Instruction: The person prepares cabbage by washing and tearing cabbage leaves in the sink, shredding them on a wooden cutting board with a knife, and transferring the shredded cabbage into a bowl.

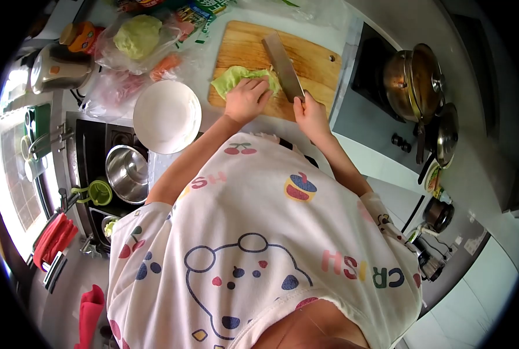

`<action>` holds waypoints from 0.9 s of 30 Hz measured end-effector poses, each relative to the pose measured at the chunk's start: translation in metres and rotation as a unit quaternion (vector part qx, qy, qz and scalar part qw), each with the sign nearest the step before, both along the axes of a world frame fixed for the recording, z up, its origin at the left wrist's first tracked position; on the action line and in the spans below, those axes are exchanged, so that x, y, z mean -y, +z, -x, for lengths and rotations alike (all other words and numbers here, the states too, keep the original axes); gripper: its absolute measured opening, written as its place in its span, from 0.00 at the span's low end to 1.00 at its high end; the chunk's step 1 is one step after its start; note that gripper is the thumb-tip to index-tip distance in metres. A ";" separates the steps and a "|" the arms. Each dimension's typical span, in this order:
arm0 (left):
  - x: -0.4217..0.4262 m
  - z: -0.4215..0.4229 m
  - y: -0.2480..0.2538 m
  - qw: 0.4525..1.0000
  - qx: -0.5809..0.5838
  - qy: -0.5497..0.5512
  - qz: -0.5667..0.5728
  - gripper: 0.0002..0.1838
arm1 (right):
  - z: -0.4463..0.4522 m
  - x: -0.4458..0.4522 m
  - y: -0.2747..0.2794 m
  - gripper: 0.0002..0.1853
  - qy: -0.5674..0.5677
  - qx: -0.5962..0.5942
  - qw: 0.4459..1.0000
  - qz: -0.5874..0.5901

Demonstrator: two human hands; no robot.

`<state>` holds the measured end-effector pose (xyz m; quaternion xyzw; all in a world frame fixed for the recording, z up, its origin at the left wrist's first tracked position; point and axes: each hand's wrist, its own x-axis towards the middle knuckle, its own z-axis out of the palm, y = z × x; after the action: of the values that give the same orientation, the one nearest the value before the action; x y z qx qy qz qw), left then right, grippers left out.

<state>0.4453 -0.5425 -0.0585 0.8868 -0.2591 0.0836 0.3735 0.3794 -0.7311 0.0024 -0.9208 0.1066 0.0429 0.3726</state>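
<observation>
We see the right hand clamped around the handle of the cleaver, while the left hand presses on the cabbage leaf at the near left of the wooden cutting board; whether its fingers pinch the leaf, we cannot tell. With the blade just right of those fingertips, we judge that a slipping leaf or a sideways drift could nick them, and a careless left elbow could knock the white bowl.
</observation>
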 end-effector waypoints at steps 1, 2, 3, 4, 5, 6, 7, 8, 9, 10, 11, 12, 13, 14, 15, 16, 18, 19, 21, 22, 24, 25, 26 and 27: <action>-0.001 -0.001 0.001 1.000 0.000 -0.005 0.001 0.08 | 0.002 0.001 0.005 0.09 0.012 -0.002 1.000 0.008; -0.003 -0.002 0.001 1.000 0.010 -0.010 -0.001 0.07 | 0.005 0.002 0.011 0.09 0.022 -0.005 1.000 0.016; -0.003 -0.003 0.001 1.000 0.020 -0.016 -0.003 0.07 | 0.007 0.002 0.015 0.09 0.031 -0.008 0.999 0.025; -0.003 -0.004 0.001 0.999 0.029 -0.023 -0.003 0.07 | 0.009 0.002 0.017 0.09 0.043 -0.001 0.999 0.023; -0.003 -0.003 0.000 0.999 0.030 -0.020 -0.002 0.06 | 0.011 0.002 0.019 0.09 0.052 -0.005 0.998 0.034; -0.003 -0.003 0.001 0.999 0.032 -0.018 -0.001 0.06 | 0.013 0.002 0.021 0.09 0.062 -0.010 0.997 0.045; -0.003 -0.003 0.001 0.999 0.034 -0.015 -0.001 0.06 | 0.014 0.002 0.022 0.09 0.071 -0.014 0.996 0.055; -0.003 -0.004 0.001 0.999 0.038 -0.016 0.001 0.05 | 0.015 0.001 0.022 0.09 0.074 -0.012 0.996 0.058; -0.003 -0.004 0.000 0.999 0.042 -0.017 0.002 0.05 | 0.016 0.001 0.022 0.09 0.076 -0.011 0.995 0.060; -0.003 -0.005 0.000 0.999 0.046 -0.018 0.004 0.05 | 0.016 0.001 0.023 0.10 0.079 -0.009 0.995 0.063; -0.002 -0.005 0.000 0.999 0.046 -0.019 0.003 0.05 | 0.016 0.001 0.023 0.10 0.078 -0.015 0.995 0.062; -0.002 -0.005 0.000 0.999 0.047 -0.020 0.002 0.05 | 0.016 0.001 0.024 0.10 0.077 -0.021 0.995 0.062; -0.002 -0.006 0.000 0.999 0.047 -0.020 0.001 0.05 | 0.016 0.001 0.025 0.10 0.075 -0.027 0.995 0.061; -0.002 -0.006 0.000 0.999 0.046 -0.021 0.001 0.05 | 0.016 0.002 0.026 0.10 0.078 -0.035 0.995 0.061; -0.002 -0.006 0.001 0.999 0.044 -0.021 0.002 0.05 | 0.016 0.003 0.028 0.10 0.079 -0.044 0.994 0.061; -0.002 -0.006 0.001 0.999 0.042 -0.022 0.002 0.05 | 0.016 0.004 0.030 0.10 0.081 -0.052 0.993 0.061; -0.001 -0.006 0.001 0.999 0.042 -0.022 0.001 0.05 | 0.014 0.005 0.033 0.10 0.080 -0.062 0.993 0.054; -0.002 -0.006 0.001 0.999 0.041 -0.022 0.000 0.05 | 0.014 0.006 0.033 0.10 0.081 -0.068 0.993 0.051; -0.001 -0.006 0.001 0.999 0.038 -0.018 0.004 0.05 | 0.012 0.008 0.025 0.09 0.091 -0.049 0.993 0.057; -0.001 -0.006 0.001 0.999 0.036 -0.017 0.006 0.05 | 0.010 0.009 0.021 0.09 0.095 -0.040 0.993 0.061; -0.001 -0.006 0.001 0.999 0.037 -0.015 0.009 0.05 | 0.002 0.004 0.015 0.09 0.090 -0.047 0.993 0.064; 0.000 -0.006 0.001 0.999 0.039 -0.013 0.011 0.05 | -0.003 0.000 0.012 0.09 0.088 -0.049 0.993 0.066; 0.001 -0.006 0.002 0.999 0.040 -0.014 0.009 0.05 | -0.006 -0.003 0.010 0.09 0.081 -0.046 0.993 0.073; 0.001 -0.006 0.001 0.999 0.041 -0.012 0.006 0.05 | -0.009 -0.007 0.008 0.09 0.075 -0.042 0.993 0.079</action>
<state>0.4511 -0.5434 -0.0573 0.8771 -0.2845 0.1167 0.3690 0.3881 -0.7239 0.0100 -0.9503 0.0557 0.1007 0.2894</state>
